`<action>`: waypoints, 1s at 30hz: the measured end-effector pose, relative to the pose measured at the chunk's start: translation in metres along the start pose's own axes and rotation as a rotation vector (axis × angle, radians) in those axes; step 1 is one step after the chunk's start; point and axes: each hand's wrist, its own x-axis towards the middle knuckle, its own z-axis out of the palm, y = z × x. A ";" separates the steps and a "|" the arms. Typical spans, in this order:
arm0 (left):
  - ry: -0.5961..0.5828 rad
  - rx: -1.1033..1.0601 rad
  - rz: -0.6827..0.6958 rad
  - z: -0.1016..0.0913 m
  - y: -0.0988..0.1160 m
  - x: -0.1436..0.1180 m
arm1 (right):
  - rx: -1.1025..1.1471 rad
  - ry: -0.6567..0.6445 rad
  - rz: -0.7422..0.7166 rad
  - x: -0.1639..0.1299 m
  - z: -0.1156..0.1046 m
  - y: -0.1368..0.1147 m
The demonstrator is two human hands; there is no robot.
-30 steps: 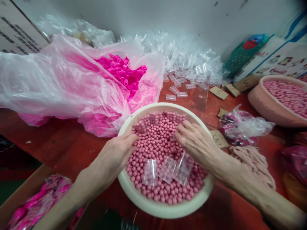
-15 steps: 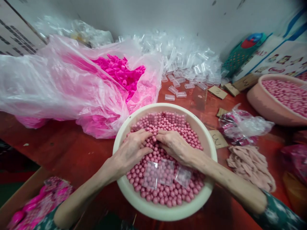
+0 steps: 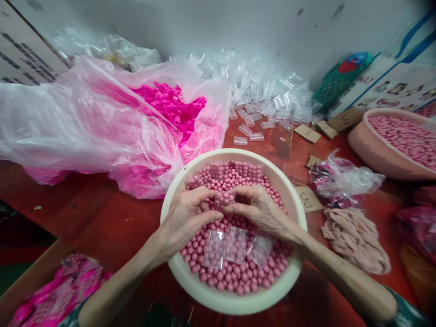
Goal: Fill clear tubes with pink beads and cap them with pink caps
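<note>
A cream basin [image 3: 177,272] full of pink balls [image 3: 238,277] sits on the red table in front of me. My left hand [image 3: 186,217] and my right hand [image 3: 256,209] meet over the middle of the basin. Between their fingertips they hold a small clear box [image 3: 224,199] with pink balls in it. Three more clear boxes [image 3: 235,245] lie on the balls just below my hands.
A pink plastic bag of bright pink caps [image 3: 170,106] lies at the left. A heap of empty clear boxes [image 3: 259,86] is at the back. A second basin of pink balls [image 3: 395,141], cardboard tags [image 3: 306,200] and small bags [image 3: 344,179] are at the right.
My hands came together from the basin's sides to its middle, then lifted a small clear box of balls off the heap between their fingertips.
</note>
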 end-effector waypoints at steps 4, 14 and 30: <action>-0.037 -0.148 -0.022 0.003 0.000 0.003 | -0.095 0.035 -0.075 -0.005 0.002 -0.008; -0.172 0.213 0.036 -0.004 0.000 0.002 | -0.317 -0.129 -0.248 0.000 -0.006 -0.008; -0.145 -0.264 -0.180 -0.006 0.011 0.004 | -0.082 -0.002 -0.053 -0.001 -0.017 -0.014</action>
